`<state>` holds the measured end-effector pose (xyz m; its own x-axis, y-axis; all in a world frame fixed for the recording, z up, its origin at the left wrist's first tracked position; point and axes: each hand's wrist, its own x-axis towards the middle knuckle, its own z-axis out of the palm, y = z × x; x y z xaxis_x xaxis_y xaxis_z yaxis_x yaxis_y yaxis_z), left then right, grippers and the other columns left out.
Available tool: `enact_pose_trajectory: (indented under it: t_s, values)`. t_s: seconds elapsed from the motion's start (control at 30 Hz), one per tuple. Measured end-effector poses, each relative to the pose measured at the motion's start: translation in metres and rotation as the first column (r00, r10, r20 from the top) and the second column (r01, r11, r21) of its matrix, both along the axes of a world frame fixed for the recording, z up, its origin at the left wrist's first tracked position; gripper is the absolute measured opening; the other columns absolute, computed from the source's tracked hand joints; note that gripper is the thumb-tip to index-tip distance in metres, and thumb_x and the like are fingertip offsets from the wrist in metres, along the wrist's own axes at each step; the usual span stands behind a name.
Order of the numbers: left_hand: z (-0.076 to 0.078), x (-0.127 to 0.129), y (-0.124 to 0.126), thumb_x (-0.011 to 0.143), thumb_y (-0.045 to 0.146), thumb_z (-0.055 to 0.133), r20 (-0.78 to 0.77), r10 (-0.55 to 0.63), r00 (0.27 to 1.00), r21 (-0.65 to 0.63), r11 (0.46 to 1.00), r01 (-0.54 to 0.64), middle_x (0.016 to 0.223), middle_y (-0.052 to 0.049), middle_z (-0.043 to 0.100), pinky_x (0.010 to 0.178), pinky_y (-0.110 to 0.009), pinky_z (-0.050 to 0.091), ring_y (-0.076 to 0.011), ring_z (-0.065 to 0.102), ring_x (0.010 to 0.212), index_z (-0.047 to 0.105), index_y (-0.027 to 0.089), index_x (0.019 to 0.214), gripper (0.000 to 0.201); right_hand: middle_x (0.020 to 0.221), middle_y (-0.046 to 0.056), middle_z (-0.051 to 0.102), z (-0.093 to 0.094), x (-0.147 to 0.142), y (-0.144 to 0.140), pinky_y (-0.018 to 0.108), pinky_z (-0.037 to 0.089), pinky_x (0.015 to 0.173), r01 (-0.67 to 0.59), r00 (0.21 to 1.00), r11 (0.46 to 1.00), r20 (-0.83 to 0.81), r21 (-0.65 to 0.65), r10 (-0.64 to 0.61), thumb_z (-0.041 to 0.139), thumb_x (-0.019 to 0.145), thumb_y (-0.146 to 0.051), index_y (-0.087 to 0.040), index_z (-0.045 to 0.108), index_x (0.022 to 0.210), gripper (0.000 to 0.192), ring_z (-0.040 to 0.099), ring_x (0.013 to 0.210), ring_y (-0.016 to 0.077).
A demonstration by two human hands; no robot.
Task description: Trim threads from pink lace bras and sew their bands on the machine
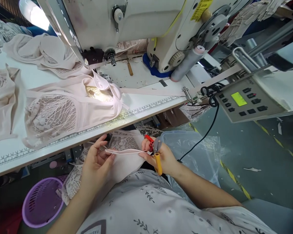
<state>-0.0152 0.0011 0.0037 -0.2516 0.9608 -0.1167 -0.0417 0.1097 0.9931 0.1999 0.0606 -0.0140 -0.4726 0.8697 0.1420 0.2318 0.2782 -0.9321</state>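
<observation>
Fingertips of the left hand [96, 162] pinch a pale pink lace garment piece [125, 152], thumb on top and the other fingers curled beneath the cloth, drawing a thin strap [127, 151] taut toward the other hand. The right hand [161, 157] pinches the far end of that strap between thumb and forefinger, while its remaining fingers close around small thread snips [155, 152] with a red and a yellow handle; the blades sit right at the strap's end. The garment piece hangs over the person's lap, just below the near edge of the sewing table [141, 112], which carries a printed ruler strip along that edge.

On the tabletop lies a finished-looking pink lace bra [70, 107], lit by the machine's lamp, with more pink pieces [5, 97] piled to the left. A white sewing machine [141, 22] stands behind it, a thread cone [188, 63] leaning at its base. To the right sits a control panel [246, 100] with a green screen. A purple basket [42, 201] stands on the floor at lower left, and a clear plastic bag [197, 152] spreads beside the right wrist.
</observation>
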Motion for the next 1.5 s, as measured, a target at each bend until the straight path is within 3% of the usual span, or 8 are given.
enact_pose_trajectory:
  t_s: [0.27,0.4,0.57,0.7,0.87,1.0,1.27,1.5]
  values:
    - [0.0,0.002,-0.007,0.084,0.014,0.055,-0.349,-0.145,0.926,0.131,0.971,0.201,0.152,-0.017,0.024,0.065,-0.023,0.056,-0.0146,0.069,0.085,0.041,0.028,0.126,0.047,0.104,0.009,0.065,0.027,-0.006,0.021,0.032,0.049,0.078,-0.223,0.963,0.974,0.147,-0.033,0.225,0.071,0.073,-0.032,-0.02,0.055,0.093,0.029,0.061,0.095,0.0218]
    - [0.006,0.004,-0.008,0.083,0.013,0.054,-0.529,-0.155,0.835,0.072,0.971,0.226,0.15,-0.017,0.029,0.051,-0.018,0.05,-0.014,0.068,0.083,0.039,0.027,0.128,0.049,0.086,0.004,0.067,0.028,-0.026,0.023,0.026,0.048,0.065,-0.353,0.916,0.929,0.16,-0.11,0.367,0.066,0.072,-0.019,-0.019,0.055,0.081,0.015,0.063,0.077,0.0169]
    - [0.006,0.001,-0.008,0.083,0.02,0.055,-0.539,-0.116,0.834,0.06,0.983,0.176,0.143,-0.017,0.04,0.057,-0.023,0.052,-0.0119,0.066,0.076,0.045,0.023,0.122,0.041,0.066,-0.005,0.056,0.018,-0.037,0.02,0.019,0.04,0.053,-0.303,0.943,0.94,0.09,-0.159,0.319,0.063,0.067,-0.013,-0.019,0.045,0.066,0.018,0.052,0.061,0.0103]
    - [0.005,-0.007,-0.004,0.08,0.033,0.06,-0.543,-0.229,0.808,-0.071,0.971,0.228,0.113,-0.012,0.064,0.07,-0.031,0.054,-0.0185,0.064,0.086,0.054,0.019,0.114,0.038,0.063,-0.005,0.05,0.022,-0.035,0.02,0.019,0.038,0.051,-0.297,0.945,0.94,0.091,-0.169,0.315,0.062,0.066,-0.015,-0.02,0.042,0.064,0.021,0.047,0.058,0.0097]
    - [0.008,-0.008,0.002,0.082,0.029,0.052,-0.507,-0.351,0.788,-0.084,0.929,0.36,0.084,-0.005,0.065,0.07,-0.03,0.049,-0.018,0.061,0.08,0.066,0.02,0.085,0.017,0.064,-0.004,0.05,0.026,-0.036,0.019,0.02,0.04,0.053,-0.303,0.944,0.944,0.097,-0.134,0.317,0.055,0.061,-0.009,-0.02,0.041,0.063,0.018,0.048,0.059,0.0106]
    - [0.007,-0.002,0.003,0.083,0.028,0.05,-0.477,-0.279,0.834,-0.039,0.954,0.297,0.065,-0.001,0.056,0.056,-0.024,0.043,-0.0134,0.054,0.061,0.065,0.019,0.069,0.023,0.064,-0.004,0.05,0.027,-0.04,0.018,0.02,0.041,0.053,-0.283,0.949,0.952,0.112,-0.12,0.296,0.053,0.058,-0.007,-0.02,0.042,0.064,0.018,0.047,0.057,0.0105]
    - [0.002,-0.003,0.0,0.082,0.027,0.056,-0.44,-0.085,0.894,0.166,0.971,0.174,0.065,-0.002,0.059,0.054,-0.022,0.044,-0.0129,0.056,0.06,0.066,0.018,0.065,0.022,0.061,-0.004,0.047,0.021,-0.037,0.016,0.02,0.035,0.049,-0.228,0.955,0.973,0.189,-0.034,0.23,0.06,0.068,-0.015,-0.02,0.041,0.065,0.02,0.041,0.055,0.0101]
    - [-0.001,-0.009,-0.006,0.081,0.029,0.057,-0.421,0.065,0.905,0.171,0.985,0.009,0.06,-0.002,0.054,0.049,-0.021,0.04,-0.0122,0.052,0.056,0.062,0.017,0.055,0.029,0.063,-0.002,0.049,0.015,-0.023,0.015,0.022,0.036,0.05,-0.179,0.971,0.98,0.143,-0.091,0.19,0.062,0.077,-0.034,-0.019,0.043,0.066,0.026,0.04,0.056,0.0104]
